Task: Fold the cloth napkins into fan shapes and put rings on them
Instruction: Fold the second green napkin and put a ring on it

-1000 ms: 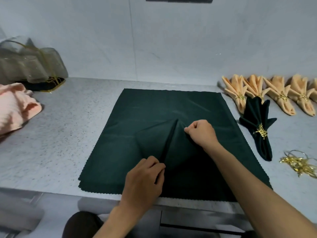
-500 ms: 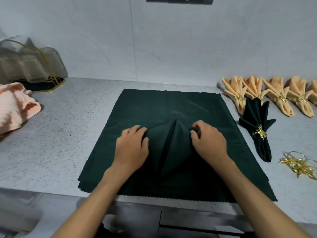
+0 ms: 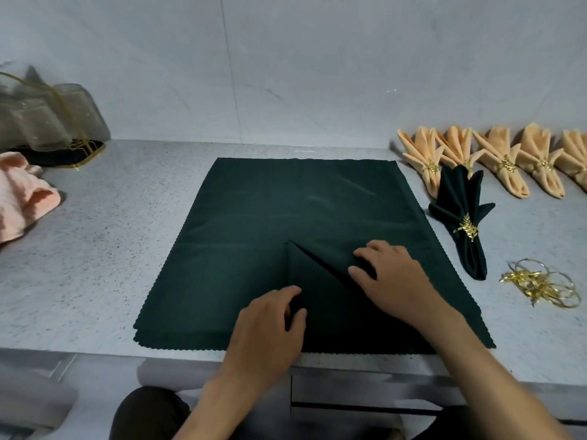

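A stack of flat dark green napkins (image 3: 254, 217) lies on the speckled counter (image 3: 111, 249). On top of it sits a partly folded dark green napkin (image 3: 320, 281), now a narrow pointed wedge with its tip away from me. My left hand (image 3: 270, 325) pinches its near left edge. My right hand (image 3: 394, 277) presses and grips its right fold. To the right lies a finished green fan napkin (image 3: 463, 217) with a gold ring, and a pile of loose gold rings (image 3: 540, 284).
Several peach fan napkins (image 3: 508, 160) with gold rings line the back right by the wall. A peach cloth heap (image 3: 22, 198) and a clear bag over a dark tray (image 3: 47, 122) sit at the far left. The counter's front edge runs just below the napkin stack.
The folded napkin has been narrowed from a broad tent shape into a slim wedge. My left hand moved back toward me to the near edge; my right hand stayed on the right fold.
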`<action>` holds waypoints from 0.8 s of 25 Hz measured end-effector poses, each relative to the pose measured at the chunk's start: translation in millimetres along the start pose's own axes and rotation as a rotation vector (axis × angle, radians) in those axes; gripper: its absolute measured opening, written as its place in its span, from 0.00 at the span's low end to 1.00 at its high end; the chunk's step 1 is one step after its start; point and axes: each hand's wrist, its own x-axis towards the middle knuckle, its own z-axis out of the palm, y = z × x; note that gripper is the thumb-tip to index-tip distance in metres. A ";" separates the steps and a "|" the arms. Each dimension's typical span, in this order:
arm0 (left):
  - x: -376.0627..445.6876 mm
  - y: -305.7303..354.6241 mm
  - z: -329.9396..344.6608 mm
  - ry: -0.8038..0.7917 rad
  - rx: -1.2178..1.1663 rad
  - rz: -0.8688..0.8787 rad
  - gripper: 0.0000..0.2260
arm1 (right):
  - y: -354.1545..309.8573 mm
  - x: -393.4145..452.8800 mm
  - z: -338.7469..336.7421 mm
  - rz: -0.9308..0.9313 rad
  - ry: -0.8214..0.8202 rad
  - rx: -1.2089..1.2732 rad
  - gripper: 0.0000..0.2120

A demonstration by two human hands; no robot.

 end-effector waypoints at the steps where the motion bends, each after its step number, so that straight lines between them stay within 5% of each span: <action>1: 2.1 -0.8 -1.7 0.018 0.080 -0.007 0.15 | -4.3 -9.0 7.7 0.010 0.009 -0.083 0.23; 5: 28.7 11.0 4.7 0.185 0.390 0.288 0.11 | -23.1 -31.6 37.8 0.034 0.001 -0.164 0.36; 7: 56.9 20.9 16.2 0.008 0.413 0.382 0.19 | -25.7 -33.6 46.6 0.040 0.005 -0.160 0.38; 10: 94.0 11.5 28.3 -0.265 0.504 0.260 0.25 | -23.0 -40.3 46.8 0.041 0.029 -0.152 0.38; 20: 102.0 -8.0 33.4 -0.214 0.519 0.227 0.24 | -13.5 17.6 40.2 0.001 -0.004 -0.124 0.31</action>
